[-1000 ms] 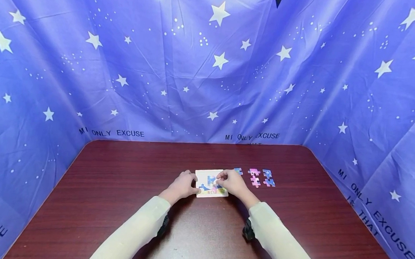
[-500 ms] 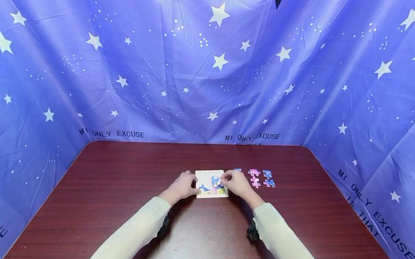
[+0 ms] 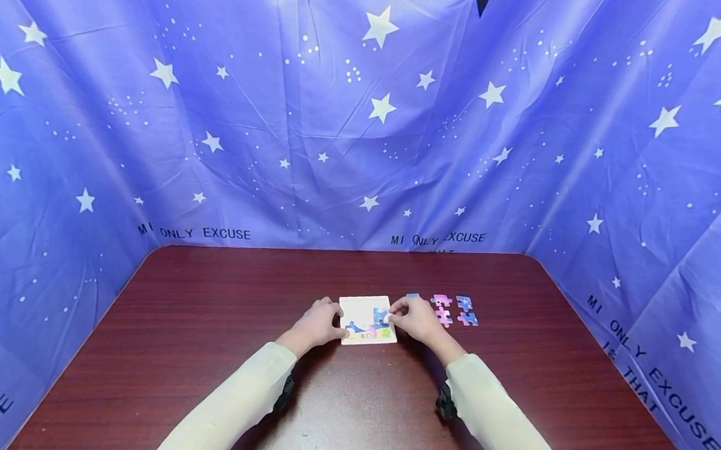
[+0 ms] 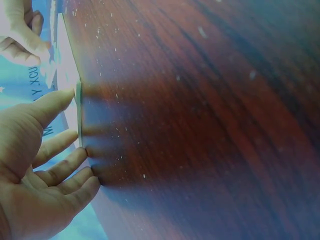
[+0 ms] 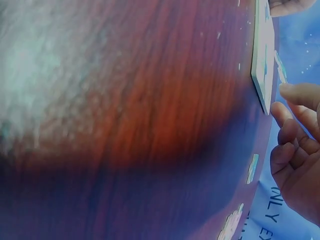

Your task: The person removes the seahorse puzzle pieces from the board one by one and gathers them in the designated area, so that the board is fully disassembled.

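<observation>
A white puzzle tray [image 3: 362, 299] lies flat on the table, with blue, pink and yellow-green jigsaw pieces along its near side. My left hand [image 3: 315, 323] grips the tray's left edge; in the left wrist view the thumb and index fingertip touch its rim [image 4: 79, 110]. My right hand [image 3: 417, 319] pinches a blue jigsaw piece [image 3: 382, 316] over the tray's right side. In the right wrist view that jigsaw piece [image 5: 281, 67] shows edge-on and tilted beside the thumb, above the tray. The fingers partly cover it.
To the right of the tray lie loose jigsaw pieces: pink ones [image 3: 441, 299], blue ones [image 3: 464, 302] and one blue piece [image 3: 414, 296] partly behind the right hand. A starry blue-purple curtain [image 3: 316, 146] surrounds the dark red wooden table [image 3: 232, 300].
My right hand has moved to the right across the tray with the blue jigsaw piece, from near the middle to the right side. The left hand stays on the tray's edge.
</observation>
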{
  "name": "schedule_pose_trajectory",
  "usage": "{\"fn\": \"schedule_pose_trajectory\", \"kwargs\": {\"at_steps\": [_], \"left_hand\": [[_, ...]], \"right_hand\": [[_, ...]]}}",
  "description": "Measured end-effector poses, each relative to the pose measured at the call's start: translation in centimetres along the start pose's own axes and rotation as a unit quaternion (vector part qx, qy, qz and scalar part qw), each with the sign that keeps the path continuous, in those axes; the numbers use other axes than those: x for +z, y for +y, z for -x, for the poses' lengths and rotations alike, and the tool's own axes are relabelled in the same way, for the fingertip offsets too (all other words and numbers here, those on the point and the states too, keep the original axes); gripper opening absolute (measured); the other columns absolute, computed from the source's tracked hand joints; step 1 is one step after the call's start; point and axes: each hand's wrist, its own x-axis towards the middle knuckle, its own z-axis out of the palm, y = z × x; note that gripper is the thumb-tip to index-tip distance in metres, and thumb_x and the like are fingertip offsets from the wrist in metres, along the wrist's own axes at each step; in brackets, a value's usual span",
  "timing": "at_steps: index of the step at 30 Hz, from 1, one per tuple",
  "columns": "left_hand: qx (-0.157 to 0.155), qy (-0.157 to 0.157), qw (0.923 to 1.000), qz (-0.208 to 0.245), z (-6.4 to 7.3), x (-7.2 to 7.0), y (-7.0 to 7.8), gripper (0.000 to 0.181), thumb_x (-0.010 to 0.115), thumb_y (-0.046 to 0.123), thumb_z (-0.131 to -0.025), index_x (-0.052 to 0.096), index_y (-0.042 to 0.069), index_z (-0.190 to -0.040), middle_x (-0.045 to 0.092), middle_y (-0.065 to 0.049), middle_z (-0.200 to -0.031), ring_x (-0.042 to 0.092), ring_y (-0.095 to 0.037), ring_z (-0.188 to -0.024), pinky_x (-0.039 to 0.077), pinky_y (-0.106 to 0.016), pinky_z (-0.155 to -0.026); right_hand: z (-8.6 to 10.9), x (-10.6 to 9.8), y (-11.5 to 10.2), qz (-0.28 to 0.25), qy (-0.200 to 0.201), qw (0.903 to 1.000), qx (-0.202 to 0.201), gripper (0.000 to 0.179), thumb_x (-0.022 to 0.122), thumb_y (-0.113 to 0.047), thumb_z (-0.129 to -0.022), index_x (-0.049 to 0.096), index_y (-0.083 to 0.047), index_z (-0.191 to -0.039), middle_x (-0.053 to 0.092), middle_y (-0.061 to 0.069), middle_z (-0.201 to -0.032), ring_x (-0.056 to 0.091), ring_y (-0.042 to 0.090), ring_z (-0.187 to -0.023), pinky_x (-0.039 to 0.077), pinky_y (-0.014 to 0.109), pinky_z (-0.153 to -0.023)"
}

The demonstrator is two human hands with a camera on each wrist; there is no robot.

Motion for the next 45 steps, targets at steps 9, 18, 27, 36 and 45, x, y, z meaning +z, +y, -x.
{"fn": "schedule_pose_trajectory", "kwargs": {"at_steps": [9, 18, 27, 36, 45], "left_hand": [[-0.001, -0.001, 1.0000, 0.001, 0.0, 0.1, 0.0, 0.043, 0.073, 0.031, -0.080, 0.063, 0.004, -0.111, 0.056, -0.011, -0.106, 0.051, -0.027, -0.103, 0.044, -0.038, -0.091], [-0.003, -0.001, 1.0000, 0.007, 0.1, 0.1, 0.0, 0.042, 0.073, 0.031, -0.080, 0.063, 0.003, -0.111, 0.056, -0.012, -0.108, 0.051, -0.028, -0.106, 0.044, -0.038, -0.093], [-0.003, 0.000, 1.0000, 0.005, 0.1, 0.0, 0.1, 0.042, 0.073, 0.031, -0.080, 0.063, 0.004, -0.110, 0.056, -0.012, -0.108, 0.051, -0.027, -0.105, 0.044, -0.038, -0.092], [0.002, 0.002, 1.0000, 0.009, 0.2, 0.0, 0.1, 0.042, 0.073, 0.030, -0.080, 0.063, 0.003, -0.110, 0.056, -0.012, -0.107, 0.051, -0.028, -0.106, 0.044, -0.038, -0.092], [0.003, 0.005, 1.0000, 0.007, 0.1, 0.1, -0.1, 0.042, 0.073, 0.030, -0.079, 0.063, 0.003, -0.109, 0.056, -0.012, -0.107, 0.051, -0.029, -0.106, 0.044, -0.038, -0.092]], "right_hand": [[0.2, -0.5, 0.6, 0.011, 0.001, 0.9999, -0.012, 0.007, 0.070, -0.013, -0.079, 0.068, -0.007, -0.081, 0.059, 0.001, -0.070, 0.049, 0.010, -0.059, 0.041, 0.023, -0.056], [0.3, -0.9, 1.6, 0.003, -0.011, 0.9999, -0.009, 0.008, 0.069, -0.012, -0.081, 0.067, -0.005, -0.082, 0.058, 0.001, -0.067, 0.048, 0.008, -0.053, 0.042, 0.022, -0.052], [0.8, -1.5, 2.0, -0.002, -0.016, 0.9998, -0.013, 0.006, 0.068, -0.012, -0.082, 0.067, -0.006, -0.082, 0.058, 0.000, -0.065, 0.050, 0.009, -0.051, 0.043, 0.024, -0.052], [1.0, -1.9, 2.3, 0.002, -0.009, 1.0000, -0.001, 0.007, 0.069, -0.013, -0.082, 0.066, -0.006, -0.083, 0.059, 0.001, -0.068, 0.050, 0.009, -0.053, 0.043, 0.024, -0.053], [1.2, -2.3, 2.6, -0.003, -0.011, 0.9999, 0.005, 0.007, 0.069, -0.012, -0.082, 0.065, -0.005, -0.083, 0.058, 0.002, -0.067, 0.050, 0.010, -0.053, 0.043, 0.024, -0.052]]}}
